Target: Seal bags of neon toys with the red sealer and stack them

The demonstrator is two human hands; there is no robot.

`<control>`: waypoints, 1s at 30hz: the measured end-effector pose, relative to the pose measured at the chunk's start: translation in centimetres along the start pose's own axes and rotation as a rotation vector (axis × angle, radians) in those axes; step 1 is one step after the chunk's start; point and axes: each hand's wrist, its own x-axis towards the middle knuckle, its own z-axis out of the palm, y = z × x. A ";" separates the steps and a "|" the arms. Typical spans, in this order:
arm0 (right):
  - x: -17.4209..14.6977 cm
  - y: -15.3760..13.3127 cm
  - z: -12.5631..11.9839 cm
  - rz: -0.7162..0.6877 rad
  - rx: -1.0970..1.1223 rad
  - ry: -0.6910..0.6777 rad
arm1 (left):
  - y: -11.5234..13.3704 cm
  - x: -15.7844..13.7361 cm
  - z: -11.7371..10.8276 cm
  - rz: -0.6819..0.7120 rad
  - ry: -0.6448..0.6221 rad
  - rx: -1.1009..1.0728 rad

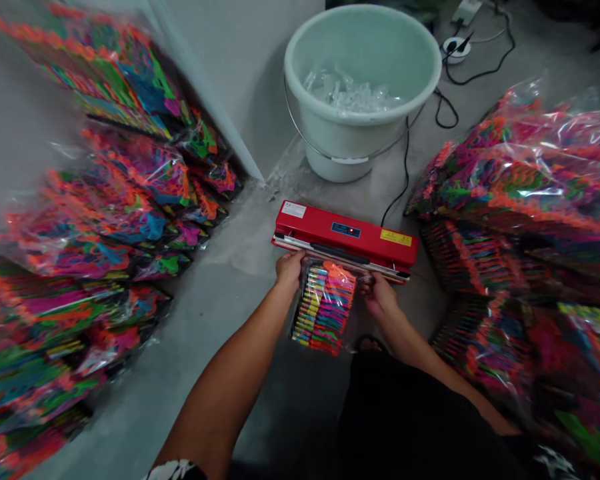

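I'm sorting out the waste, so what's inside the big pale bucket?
Inside the bucket lies a loose heap of crumpled clear plastic pieces. They cover the bottom, and the near wall blocks part of the view, so anything beneath can't be seen.

Dim, cool light fills my remote feed, from a source I cannot see. White glare streaks the bags (pixel 540 175) on the right. The floor (pixel 215 313) sinks into deep shadow at bottom centre. I get the sealer (pixel 310 225) fairly crisp, its red light (pixel 351 231) glowing, while both side edges smear and stretch
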 end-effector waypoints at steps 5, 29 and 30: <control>-0.6 -0.5 0.9 0.065 0.206 0.029 | 0.5 -0.2 2.3 0.109 0.119 -0.083; -2.3 -4.4 6.4 -0.854 -2.179 -0.197 | 0.9 -2.6 -1.6 0.294 0.068 0.263; -2.0 -4.2 6.4 -0.862 -2.216 -0.230 | 1.0 -2.8 -1.8 0.340 0.074 0.297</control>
